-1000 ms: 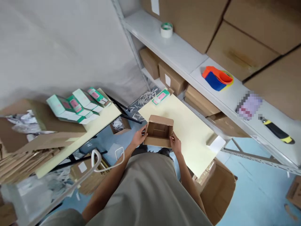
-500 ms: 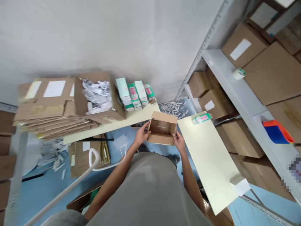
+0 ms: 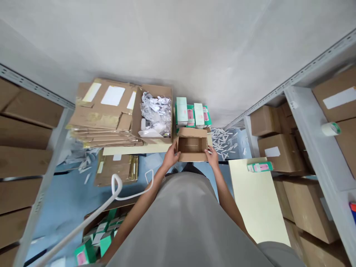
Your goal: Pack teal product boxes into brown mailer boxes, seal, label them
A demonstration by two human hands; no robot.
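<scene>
A small brown cardboard box (image 3: 192, 157) is held upright between both hands, its top flap raised at the far side and its inside bare. On its left side, my left hand (image 3: 170, 157) grips the wall, thumb toward the front. My right hand (image 3: 212, 156) pinches the right edge near the front corner. Just beyond the box, several green and white product boxes (image 3: 182, 111) stand on a pale tabletop (image 3: 125, 149). To their left sits an open carton (image 3: 137, 115) filled with crumpled plastic and paper (image 3: 156, 115).
Flattened cartons (image 3: 104, 111) are stacked at the left. A pale side table (image 3: 257, 204) holds one green box (image 3: 260, 167). Shelves with cartons (image 3: 280, 152) flank the right. A white bent tube (image 3: 83, 222) crosses the lower left, above a carton of green boxes (image 3: 102, 233). White scraps (image 3: 222, 142) litter the floor.
My view and body have turned left toward the table by the wall. Both hands have carried the small cardboard box along, now in front of the green and white boxes.
</scene>
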